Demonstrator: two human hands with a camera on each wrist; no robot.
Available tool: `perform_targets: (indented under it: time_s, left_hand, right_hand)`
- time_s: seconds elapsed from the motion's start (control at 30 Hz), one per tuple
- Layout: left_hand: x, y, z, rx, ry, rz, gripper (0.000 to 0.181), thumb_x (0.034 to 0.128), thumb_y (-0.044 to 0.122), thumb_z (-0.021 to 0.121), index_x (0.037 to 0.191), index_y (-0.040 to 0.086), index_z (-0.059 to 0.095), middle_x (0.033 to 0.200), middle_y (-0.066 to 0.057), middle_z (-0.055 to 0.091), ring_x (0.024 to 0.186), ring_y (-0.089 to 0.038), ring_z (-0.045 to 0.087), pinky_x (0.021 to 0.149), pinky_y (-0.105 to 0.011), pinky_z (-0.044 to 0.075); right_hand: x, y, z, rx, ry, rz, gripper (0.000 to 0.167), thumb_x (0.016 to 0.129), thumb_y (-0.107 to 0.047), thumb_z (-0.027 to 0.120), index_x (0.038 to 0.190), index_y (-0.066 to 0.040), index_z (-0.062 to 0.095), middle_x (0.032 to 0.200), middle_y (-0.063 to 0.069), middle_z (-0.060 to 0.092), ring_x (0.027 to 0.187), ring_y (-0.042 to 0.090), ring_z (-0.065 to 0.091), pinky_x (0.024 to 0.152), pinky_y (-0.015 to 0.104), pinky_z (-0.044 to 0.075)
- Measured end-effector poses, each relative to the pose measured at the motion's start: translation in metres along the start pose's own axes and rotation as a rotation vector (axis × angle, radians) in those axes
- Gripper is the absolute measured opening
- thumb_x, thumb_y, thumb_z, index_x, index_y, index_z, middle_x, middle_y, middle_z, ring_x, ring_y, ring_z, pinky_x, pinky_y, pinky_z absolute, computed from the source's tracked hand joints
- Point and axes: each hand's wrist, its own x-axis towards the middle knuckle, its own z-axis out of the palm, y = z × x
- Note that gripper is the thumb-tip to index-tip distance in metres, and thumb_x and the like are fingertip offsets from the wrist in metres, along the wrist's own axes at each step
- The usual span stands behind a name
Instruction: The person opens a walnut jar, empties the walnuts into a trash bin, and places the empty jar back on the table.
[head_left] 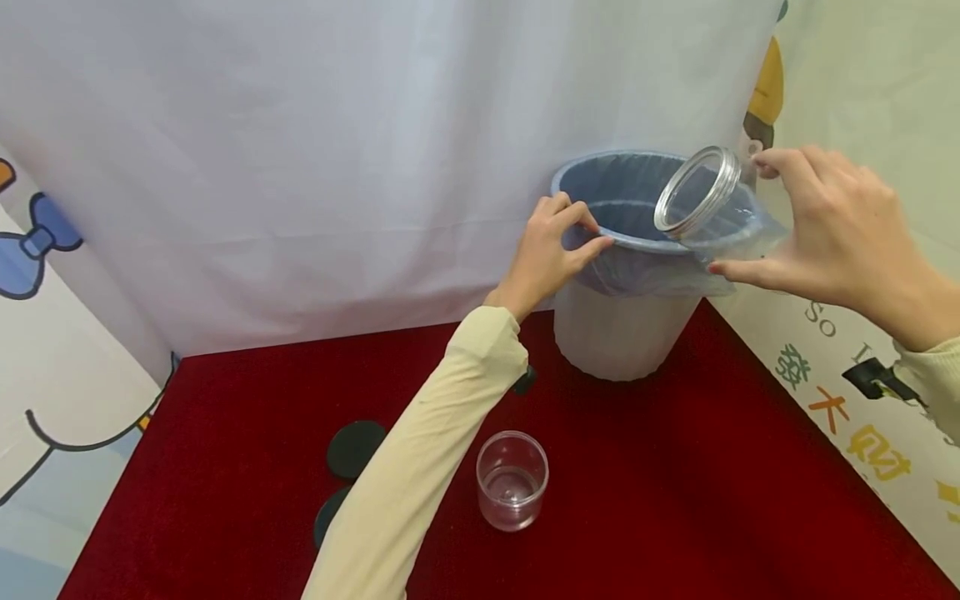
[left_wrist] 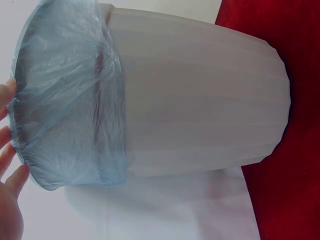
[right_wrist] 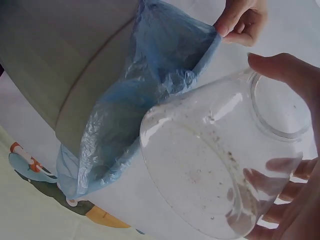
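A white bin (head_left: 618, 333) lined with a thin blue plastic bag (left_wrist: 70, 100) stands at the back of the red cloth. With thumb and fingertips, my left hand (head_left: 551, 246) pinches the bag at the bin's near rim. My right hand (head_left: 847, 225) grips a clear plastic jar (right_wrist: 200, 170) around its sides, near the base. The jar is tilted, its open threaded mouth facing left over the bin's right rim. Small dark specks cling to the jar's inner wall in the right wrist view.
A second clear jar (head_left: 512, 483) stands upright on the red cloth (head_left: 637, 492). Two dark round lids (head_left: 356, 448) lie left of it, one partly behind my left sleeve. A small dark object (head_left: 525, 381) shows beside that sleeve. White curtain (head_left: 337, 167) hangs behind.
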Motion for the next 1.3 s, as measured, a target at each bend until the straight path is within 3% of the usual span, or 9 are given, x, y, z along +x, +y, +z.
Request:
perform_targets:
  time_s: [0.37, 0.63, 0.73, 0.77, 0.87, 0.97, 1.07, 1.17, 1.3]
  left_hand:
    - [0.000, 0.000, -0.004, -0.004, 0.021, 0.005, 0.021, 0.0908, 0.023, 0.081, 0.092, 0.005, 0.070, 0.091, -0.009, 0.056, 0.101, -0.026, 0.051, 0.090, -0.025, 0.039]
    - [-0.002, -0.002, -0.005, 0.007, 0.004, -0.008, 0.021, 0.0919, 0.024, 0.080, 0.093, 0.005, 0.070, 0.092, -0.009, 0.056, 0.102, -0.025, 0.050, 0.090, -0.025, 0.038]
    - [-0.002, -0.002, -0.006, 0.008, 0.004, -0.011, 0.021, 0.0922, 0.025, 0.079, 0.093, 0.005, 0.070, 0.092, -0.009, 0.055, 0.102, -0.025, 0.049, 0.090, -0.025, 0.038]
    - [-0.003, -0.002, -0.006, 0.009, 0.003, -0.013, 0.021, 0.0923, 0.025, 0.079, 0.093, 0.005, 0.070, 0.091, -0.009, 0.054, 0.102, -0.025, 0.049, 0.090, -0.025, 0.037]
    - [-0.004, -0.002, -0.006, 0.015, -0.004, -0.020, 0.021, 0.0924, 0.025, 0.079, 0.094, 0.006, 0.070, 0.091, -0.009, 0.054, 0.102, -0.025, 0.049, 0.089, -0.025, 0.038]
    - [-0.005, -0.001, -0.006, 0.024, -0.015, -0.021, 0.020, 0.0927, 0.025, 0.079, 0.093, 0.007, 0.071, 0.091, -0.009, 0.054, 0.101, -0.024, 0.049, 0.088, -0.025, 0.038]
    - [-0.004, -0.001, -0.006, 0.027, -0.018, -0.017, 0.020, 0.0928, 0.025, 0.079, 0.093, 0.007, 0.071, 0.091, -0.009, 0.054, 0.101, -0.024, 0.049, 0.088, -0.025, 0.038]
    - [-0.003, -0.001, -0.006, 0.033, -0.020, -0.014, 0.020, 0.0928, 0.025, 0.079, 0.093, 0.007, 0.071, 0.091, -0.009, 0.054, 0.100, -0.024, 0.049, 0.088, -0.025, 0.038]
    - [-0.003, -0.001, -0.008, 0.049, -0.023, -0.011, 0.020, 0.0926, 0.025, 0.079, 0.093, 0.007, 0.071, 0.091, -0.008, 0.055, 0.097, -0.024, 0.049, 0.087, -0.026, 0.039]
  right_hand:
    - [-0.009, -0.009, 0.001, 0.035, -0.068, 0.081, 0.097, 0.051, -0.035, 0.095, 0.129, 0.005, 0.052, 0.108, 0.029, 0.063, 0.090, 0.047, 0.062, 0.059, 0.061, 0.045]
    - [-0.016, -0.011, 0.008, 0.074, -0.014, 0.043, 0.095, 0.053, -0.040, 0.093, 0.126, 0.005, 0.052, 0.101, 0.024, 0.064, 0.085, 0.042, 0.062, 0.059, 0.052, 0.043]
    - [-0.020, -0.012, 0.012, 0.099, 0.003, 0.026, 0.098, 0.056, -0.050, 0.092, 0.126, 0.005, 0.051, 0.099, 0.023, 0.064, 0.087, 0.040, 0.064, 0.060, 0.052, 0.044]
    - [-0.021, -0.012, 0.013, 0.105, 0.013, 0.019, 0.101, 0.058, -0.061, 0.089, 0.124, 0.006, 0.051, 0.098, 0.023, 0.064, 0.086, 0.040, 0.064, 0.060, 0.051, 0.044]
    - [-0.026, -0.014, 0.019, 0.139, 0.054, 0.009, 0.112, 0.064, -0.087, 0.071, 0.122, 0.007, 0.051, 0.093, 0.022, 0.064, 0.085, 0.038, 0.063, 0.062, 0.043, 0.042]
    - [-0.031, -0.016, 0.026, 0.185, 0.097, 0.009, 0.116, 0.068, -0.096, 0.054, 0.120, 0.008, 0.052, 0.090, 0.023, 0.063, 0.082, 0.035, 0.060, 0.064, 0.032, 0.036]
    - [-0.035, -0.018, 0.030, 0.232, 0.113, 0.021, 0.111, 0.063, -0.085, 0.074, 0.119, 0.008, 0.053, 0.089, 0.023, 0.063, 0.081, 0.033, 0.057, 0.066, 0.026, 0.032]
    - [-0.038, -0.021, 0.034, 0.260, 0.103, 0.041, 0.101, 0.053, -0.056, 0.095, 0.120, 0.007, 0.052, 0.090, 0.021, 0.064, 0.078, 0.029, 0.055, 0.066, 0.024, 0.033]
    - [-0.040, -0.026, 0.037, 0.285, 0.089, 0.067, 0.095, 0.043, -0.024, 0.100, 0.118, 0.007, 0.052, 0.090, 0.016, 0.062, 0.077, 0.016, 0.052, 0.069, 0.016, 0.037]
